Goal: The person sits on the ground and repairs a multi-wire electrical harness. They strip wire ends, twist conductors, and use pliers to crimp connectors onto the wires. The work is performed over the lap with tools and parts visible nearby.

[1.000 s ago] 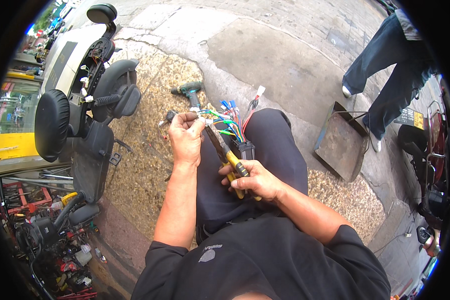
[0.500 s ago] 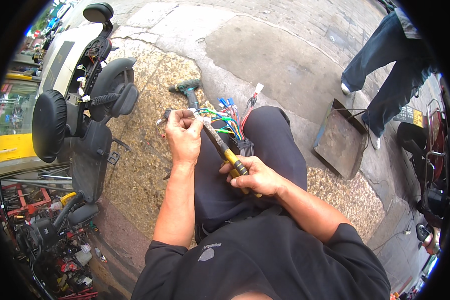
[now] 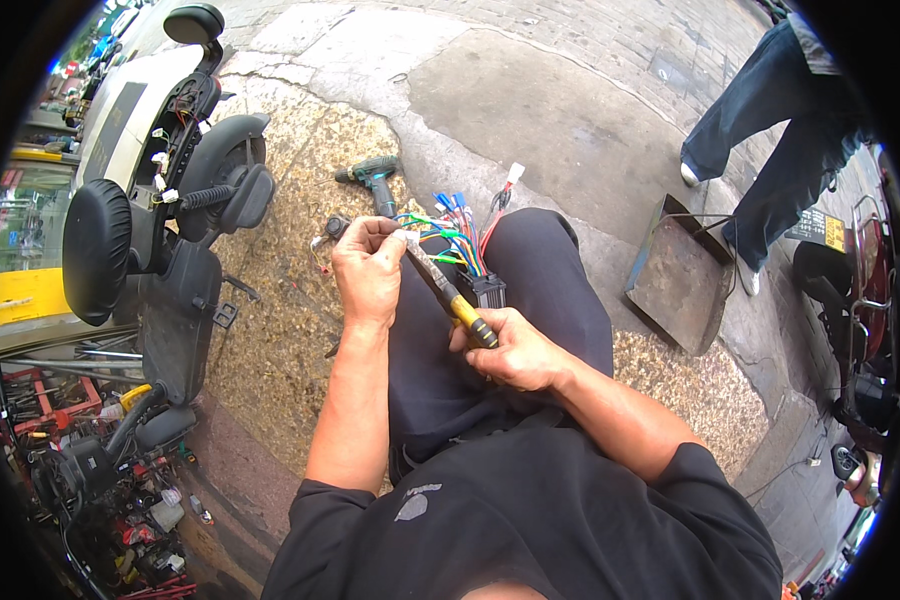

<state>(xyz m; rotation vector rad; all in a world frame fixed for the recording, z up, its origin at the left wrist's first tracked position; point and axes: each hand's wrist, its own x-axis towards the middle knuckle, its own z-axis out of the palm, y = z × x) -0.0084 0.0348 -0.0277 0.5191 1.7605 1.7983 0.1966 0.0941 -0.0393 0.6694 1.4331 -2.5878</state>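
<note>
On a rough stone pavement, a seated person's left hand pinches the metal tip of a yellow-and-black handled tool, while the right hand is closed around its grip, over a bundle of coloured wires at the knee. A green cordless drill lies near; a rusty metal tray sits to the right.

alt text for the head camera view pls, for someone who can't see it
Seen from above, a seated person's right hand grips a yellow-and-black-handled tool whose tip meets the left hand, which pinches wires from a colourful wire bundle over the lap. A green cordless drill lies on the pavement ahead, a scooter stands to the left, and a metal tray lies right.
</note>
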